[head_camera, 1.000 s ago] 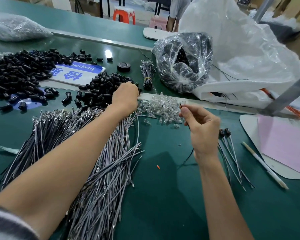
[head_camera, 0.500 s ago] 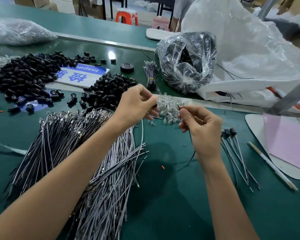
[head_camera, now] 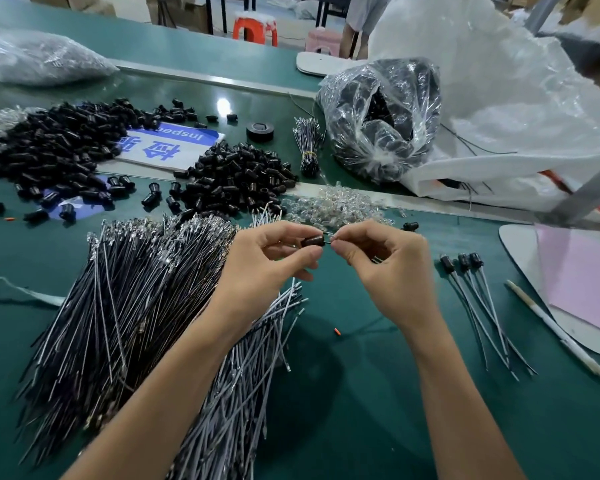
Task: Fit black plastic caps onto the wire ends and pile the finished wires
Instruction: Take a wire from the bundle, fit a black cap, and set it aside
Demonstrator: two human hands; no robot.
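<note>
The room is bright, with light coming down from above, and one white shiny spot sits on the green table far back near the black caps. The clear bag sparkles with lots of little glints, and soft dark shadows lie on the table beside the wire pile. Things in the middle look sharp, but the table's long straight edges bend like a bow near the sides, and the far back of the room looks a bit fuzzy.
</note>
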